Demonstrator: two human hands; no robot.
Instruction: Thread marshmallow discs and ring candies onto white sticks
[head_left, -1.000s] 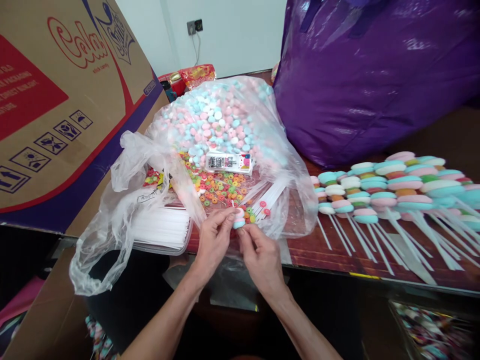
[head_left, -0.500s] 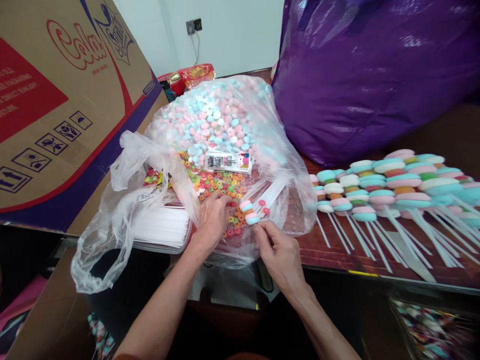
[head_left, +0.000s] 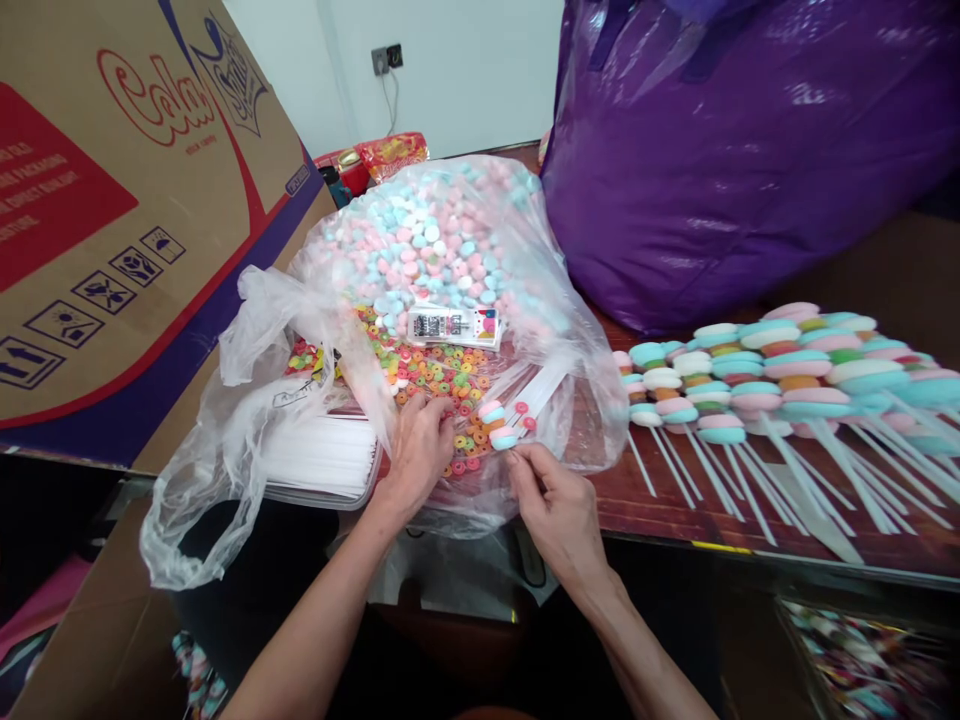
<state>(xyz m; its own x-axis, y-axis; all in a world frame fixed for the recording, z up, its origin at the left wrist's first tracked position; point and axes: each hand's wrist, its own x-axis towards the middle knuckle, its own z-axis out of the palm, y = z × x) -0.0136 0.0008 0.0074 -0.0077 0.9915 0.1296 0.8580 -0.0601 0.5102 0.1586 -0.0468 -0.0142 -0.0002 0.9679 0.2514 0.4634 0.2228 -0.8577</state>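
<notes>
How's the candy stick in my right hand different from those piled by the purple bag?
The held candy stick carries a short stack, while many piled candy sticks carry longer ones. Your right hand grips the held one; the piled ones lie on the table. Both show pink and blue.

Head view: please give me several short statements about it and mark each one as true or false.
1. The right hand holds a skewer. True.
2. The left hand is on the box. False: the left hand is at the small rings.
3. The purple bag is behind the pile of skewers. True.
4. The tub of white sticks is to the right of both hands. False: the tub is to their left.
5. The box has printing on it. True.
</notes>
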